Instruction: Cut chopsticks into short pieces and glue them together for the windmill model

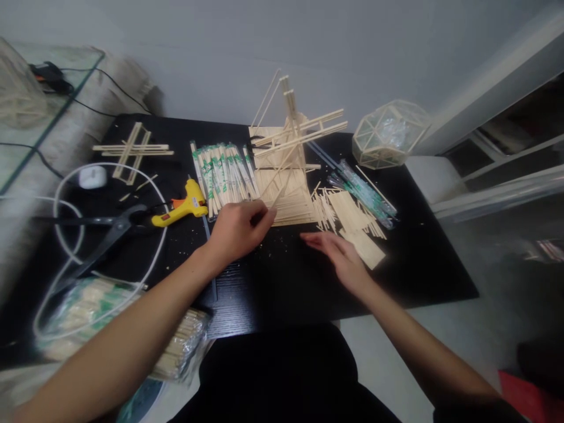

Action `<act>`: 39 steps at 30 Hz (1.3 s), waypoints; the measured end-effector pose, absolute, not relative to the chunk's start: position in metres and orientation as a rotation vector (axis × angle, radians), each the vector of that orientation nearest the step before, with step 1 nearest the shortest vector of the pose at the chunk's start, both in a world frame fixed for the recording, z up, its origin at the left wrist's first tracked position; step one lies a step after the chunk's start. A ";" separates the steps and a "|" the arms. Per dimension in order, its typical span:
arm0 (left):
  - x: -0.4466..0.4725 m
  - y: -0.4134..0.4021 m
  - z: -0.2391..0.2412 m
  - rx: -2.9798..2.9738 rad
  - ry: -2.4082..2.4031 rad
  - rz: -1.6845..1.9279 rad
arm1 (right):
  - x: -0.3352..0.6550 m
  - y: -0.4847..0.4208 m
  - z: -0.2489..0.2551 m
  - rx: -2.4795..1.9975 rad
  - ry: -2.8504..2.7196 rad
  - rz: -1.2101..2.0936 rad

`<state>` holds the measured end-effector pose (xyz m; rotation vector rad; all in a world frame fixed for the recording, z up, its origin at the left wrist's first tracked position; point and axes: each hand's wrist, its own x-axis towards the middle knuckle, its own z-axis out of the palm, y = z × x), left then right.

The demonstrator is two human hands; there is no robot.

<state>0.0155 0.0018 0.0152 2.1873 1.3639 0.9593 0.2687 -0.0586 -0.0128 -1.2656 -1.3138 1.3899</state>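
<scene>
Wooden sticks [291, 202] lie stacked mid-table just beyond both hands: the left hand [238, 230] curls its fingers at the pile's near edge, grip hidden so I cannot tell, the right hand [341, 255] lies flat, spread and empty, and a stick frame [295, 138] stands behind.

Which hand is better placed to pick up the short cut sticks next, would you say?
Probably the right hand: open and empty, it hovers beside the short sticks, while the left hand pinches a long stick.

Glue gun [183, 210] left of chopstick row [224, 176]; stick pile [291, 197] right — scissors [110, 229] far left.
</scene>
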 end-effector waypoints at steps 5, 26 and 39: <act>0.015 0.001 0.013 2.190 1.350 0.932 | 0.278 -0.059 0.003 -1.268 -1.277 1.360; 0.018 0.000 0.011 2.166 1.067 0.696 | 0.241 0.005 0.008 -1.097 -1.236 1.513; 0.024 -0.005 0.013 2.076 1.051 0.626 | 0.238 -0.002 -0.006 -1.069 -1.395 1.466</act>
